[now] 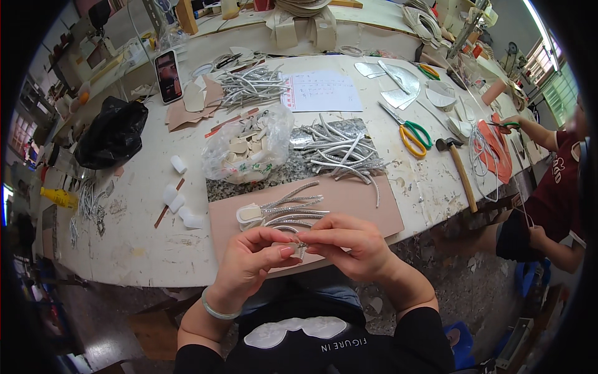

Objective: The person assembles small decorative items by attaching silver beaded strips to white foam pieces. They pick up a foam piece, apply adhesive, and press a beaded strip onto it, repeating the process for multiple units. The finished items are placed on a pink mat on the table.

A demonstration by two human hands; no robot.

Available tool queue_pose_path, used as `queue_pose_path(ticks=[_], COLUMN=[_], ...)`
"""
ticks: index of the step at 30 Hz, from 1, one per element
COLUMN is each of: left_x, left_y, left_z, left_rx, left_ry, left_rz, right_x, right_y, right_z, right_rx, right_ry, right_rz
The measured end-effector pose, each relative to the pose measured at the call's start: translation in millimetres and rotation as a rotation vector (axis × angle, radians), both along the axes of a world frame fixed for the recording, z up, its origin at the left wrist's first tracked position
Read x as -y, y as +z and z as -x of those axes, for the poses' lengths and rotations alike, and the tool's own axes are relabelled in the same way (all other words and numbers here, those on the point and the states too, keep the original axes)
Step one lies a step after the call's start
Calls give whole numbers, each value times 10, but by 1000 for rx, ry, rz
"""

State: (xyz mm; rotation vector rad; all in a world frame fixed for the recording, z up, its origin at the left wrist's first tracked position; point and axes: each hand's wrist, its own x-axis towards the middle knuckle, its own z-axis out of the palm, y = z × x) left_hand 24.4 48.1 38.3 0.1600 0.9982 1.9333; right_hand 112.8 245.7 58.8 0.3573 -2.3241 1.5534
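My left hand (254, 257) and my right hand (346, 244) meet over the near edge of a pinkish-brown board (367, 201). Together they pinch a small beige shoe piece with a glittery silver strap (298, 245) between thumbs and fingertips. Just beyond my fingers, on the board, lies another beige piece (250, 214) with several silver straps (294, 206) fanning to the right. A green bangle (215, 309) circles my left wrist.
A clear bag of beige pieces (248, 149) and a heap of silver straps (339, 149) lie beyond the board. Yellow-green scissors (410, 132), a hammer (460, 169), a sheet of paper (321, 91), a phone (168, 76) and a black bag (112, 132) sit on the white table (143, 240). Another person (554, 187) works at the right.
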Motion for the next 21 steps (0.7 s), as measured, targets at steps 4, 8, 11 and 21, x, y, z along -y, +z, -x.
queue_pose_path(ticks=[4, 8, 11, 21], left_x=[-8, 1, 0, -37], left_y=[5, 4, -38, -53], left_z=[2, -20, -24, -100], left_rx=[-1, -2, -29, -395], left_ry=[2, 10, 20, 39], left_rz=[12, 13, -3, 149], right_x=[0, 5, 0, -51], right_y=[15, 2, -22, -43], right_z=[-10, -18, -21, -22], right_rx=[-2, -10, -21, 118], right_ry=[-6, -10, 1, 21], right_rz=[-7, -15, -25, -205])
